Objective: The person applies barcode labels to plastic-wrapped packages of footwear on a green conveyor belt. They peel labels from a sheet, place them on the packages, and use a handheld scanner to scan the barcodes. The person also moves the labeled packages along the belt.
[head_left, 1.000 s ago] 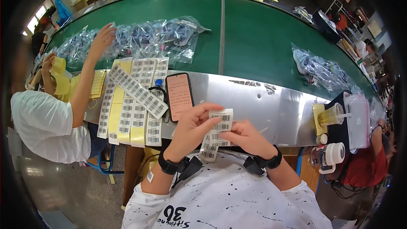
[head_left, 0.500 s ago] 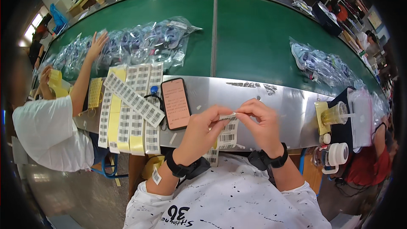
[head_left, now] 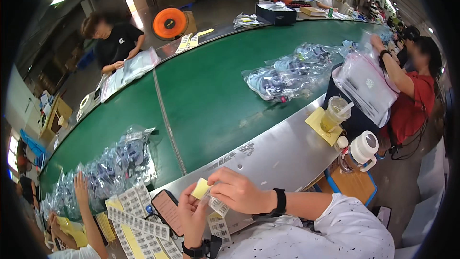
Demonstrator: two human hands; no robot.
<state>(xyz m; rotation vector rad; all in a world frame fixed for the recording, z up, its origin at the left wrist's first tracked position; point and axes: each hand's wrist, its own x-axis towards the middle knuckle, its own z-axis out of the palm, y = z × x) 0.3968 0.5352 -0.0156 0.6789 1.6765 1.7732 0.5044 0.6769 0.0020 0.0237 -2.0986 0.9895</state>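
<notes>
Leftmost on my feed, fanned label sheets (head_left: 138,223) overlap beside the phone (head_left: 167,209); the one lying across the others looks loose, so a brushing forearm might drag it. Next, the left hand (head_left: 192,211) pinches the barcode strip (head_left: 219,206), its yellow backing turned up between the fingers. The right hand (head_left: 235,192) grips it too, so I judge an uneven pull could crease or tear it, and an exposed sticky face could catch a fingertip. Farther right, a stray elbow could tip the cup (head_left: 333,117).

Label strip (head_left: 219,207) in right grip (head_left: 241,193)
</notes>
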